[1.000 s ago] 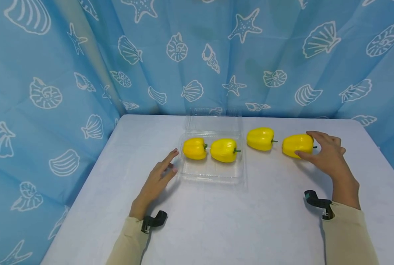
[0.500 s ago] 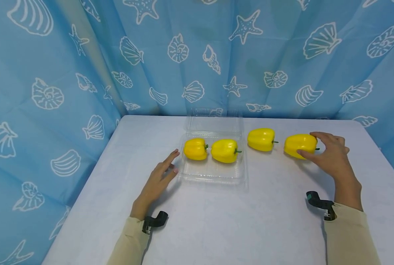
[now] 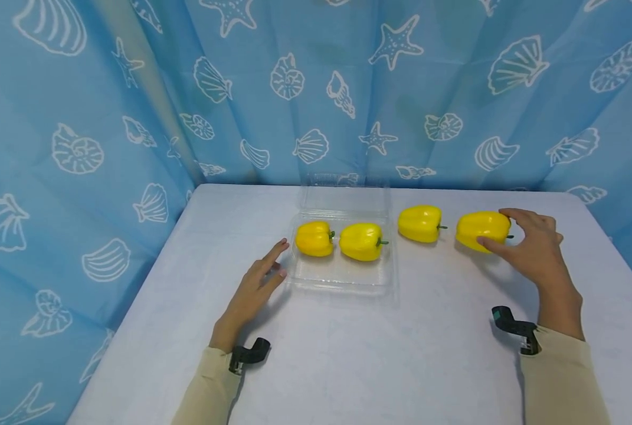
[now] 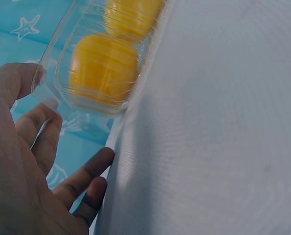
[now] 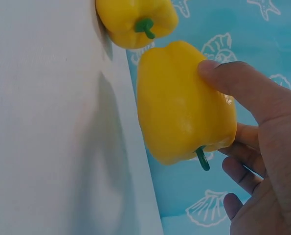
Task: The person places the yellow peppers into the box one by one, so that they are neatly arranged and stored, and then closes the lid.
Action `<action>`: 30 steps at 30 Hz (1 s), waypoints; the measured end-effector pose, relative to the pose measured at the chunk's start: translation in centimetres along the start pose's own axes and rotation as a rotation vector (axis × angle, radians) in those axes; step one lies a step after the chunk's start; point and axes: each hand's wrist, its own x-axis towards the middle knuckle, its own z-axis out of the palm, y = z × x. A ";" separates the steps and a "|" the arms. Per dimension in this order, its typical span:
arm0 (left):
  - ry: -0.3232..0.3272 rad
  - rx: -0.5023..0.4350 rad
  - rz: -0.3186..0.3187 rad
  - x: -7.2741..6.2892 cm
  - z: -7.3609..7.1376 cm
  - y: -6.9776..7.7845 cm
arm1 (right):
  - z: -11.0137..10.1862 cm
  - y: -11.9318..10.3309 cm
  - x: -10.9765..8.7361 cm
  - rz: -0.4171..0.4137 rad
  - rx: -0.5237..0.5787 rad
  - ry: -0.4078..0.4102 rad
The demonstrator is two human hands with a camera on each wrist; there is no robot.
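Observation:
My right hand (image 3: 533,251) pinches a yellow bell pepper (image 3: 482,230) between thumb and fingers, near its green stem end. In the right wrist view this pepper (image 5: 184,107) lies on its side, the thumb across one face and the other fingers behind it. My left hand (image 3: 252,295) lies at the left edge of a clear plastic clamshell box (image 3: 342,277), fingers loosely extended with the fingertips right at its rim. Inside the box are two more yellow bell peppers, one at left (image 3: 314,239) and one at right (image 3: 360,242). The box's lid (image 3: 344,198) stands open at the back.
Another yellow bell pepper (image 3: 419,224) lies on the white tabletop (image 3: 379,354) between the box and the gripped pepper. A blue curtain (image 3: 316,94) with white shell prints hangs behind the table and along its left side.
The right hand keeps its pinch on the bell pepper, which has risen very slightly in the head view. The left hand, box and other peppers look unmoved apart from a slight camera shift.

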 end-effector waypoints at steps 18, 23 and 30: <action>0.004 0.011 0.027 0.1 0.0 0.0 | -0.8 -1.9 -0.5 -0.016 0.030 0.051; 0.011 0.014 0.026 0.4 0.0 0.1 | -0.9 -2.5 -0.5 -0.025 0.035 0.073; 0.001 0.011 0.009 0.1 0.1 -0.2 | -0.8 -3.5 -0.7 -0.042 0.036 0.077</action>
